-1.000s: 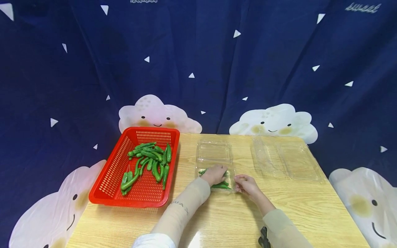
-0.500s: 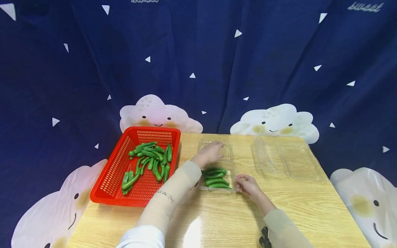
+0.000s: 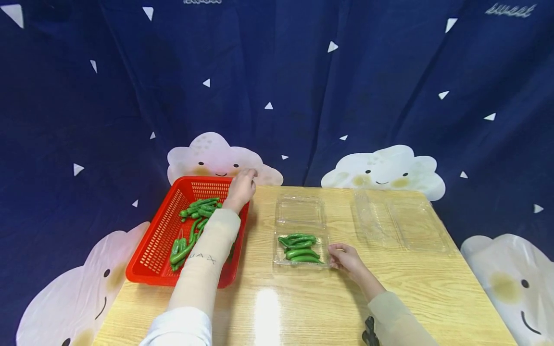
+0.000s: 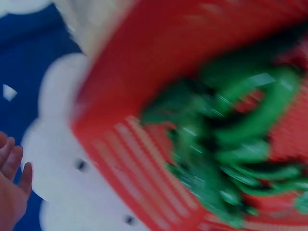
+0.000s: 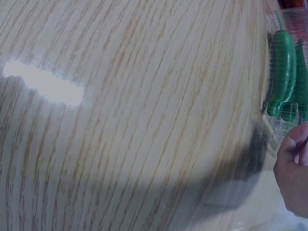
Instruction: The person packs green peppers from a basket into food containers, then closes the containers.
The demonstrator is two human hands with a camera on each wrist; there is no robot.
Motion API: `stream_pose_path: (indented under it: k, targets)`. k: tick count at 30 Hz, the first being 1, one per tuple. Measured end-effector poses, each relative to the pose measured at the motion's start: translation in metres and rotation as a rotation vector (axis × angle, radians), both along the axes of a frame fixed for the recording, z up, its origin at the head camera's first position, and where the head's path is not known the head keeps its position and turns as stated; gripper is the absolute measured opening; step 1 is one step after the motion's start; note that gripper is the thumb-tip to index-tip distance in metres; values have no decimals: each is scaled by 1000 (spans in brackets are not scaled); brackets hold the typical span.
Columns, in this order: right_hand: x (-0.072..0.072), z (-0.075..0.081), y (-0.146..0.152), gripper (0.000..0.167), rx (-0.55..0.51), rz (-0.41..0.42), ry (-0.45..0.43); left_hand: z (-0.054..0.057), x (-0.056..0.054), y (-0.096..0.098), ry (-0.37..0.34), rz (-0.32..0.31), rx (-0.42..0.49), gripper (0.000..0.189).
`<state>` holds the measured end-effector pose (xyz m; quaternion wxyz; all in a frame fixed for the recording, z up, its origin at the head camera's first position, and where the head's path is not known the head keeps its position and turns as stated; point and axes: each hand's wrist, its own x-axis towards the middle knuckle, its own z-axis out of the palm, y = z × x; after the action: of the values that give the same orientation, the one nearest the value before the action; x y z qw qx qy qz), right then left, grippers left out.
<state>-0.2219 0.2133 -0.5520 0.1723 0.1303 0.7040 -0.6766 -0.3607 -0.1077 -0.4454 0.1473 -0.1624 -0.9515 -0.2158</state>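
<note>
My left hand [image 3: 241,188] is above the back right corner of the red plastic basket [image 3: 143,278]; the left wrist view shows its fingers [image 4: 13,161] loosely spread and holding nothing. Green peppers [image 3: 202,207] lie in the basket, partly hidden by the left arm. To the right of it stands a clear plastic clamshell box [image 3: 299,224], its lid laid back. Several green peppers [image 3: 301,248] lie side by side in the box's near half. With thumb and fingers, my right hand [image 3: 347,259] pinches the box's right edge, and peppers [image 5: 281,72] show beside it in the right wrist view.
More clear plastic packaging [image 3: 402,223], spread open, lies at the back right of the wooden table [image 3: 329,312]. A dark blue curtain [image 3: 277,86] with clouds and triangles hangs behind the table. A black object [image 3: 370,330] is at the right wrist.
My left hand has left the peppers in the box, passed over the lid and moved left to above the basket's corner. The right hand stays at the box's edge.
</note>
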Motion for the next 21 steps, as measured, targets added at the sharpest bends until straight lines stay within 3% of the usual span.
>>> stream_pose_path:
  k: [3,6,11,16,21]
  targets:
    - [0,0,0,36,-2,4,-2,-14,6,-27,-163,42,-11,26]
    - [1,-1,1,37,-6,8,-3,-31,16,-47,-356,39,-79,34]
    - [1,-1,2,38,-12,15,4,-57,28,-64,-533,6,-212,41]
    - [1,-2,1,38,-10,7,4,-72,35,-68,-574,-2,-270,37]
    - [1,-5,1,38,-5,5,8,-82,39,-72,-468,-20,-306,38]
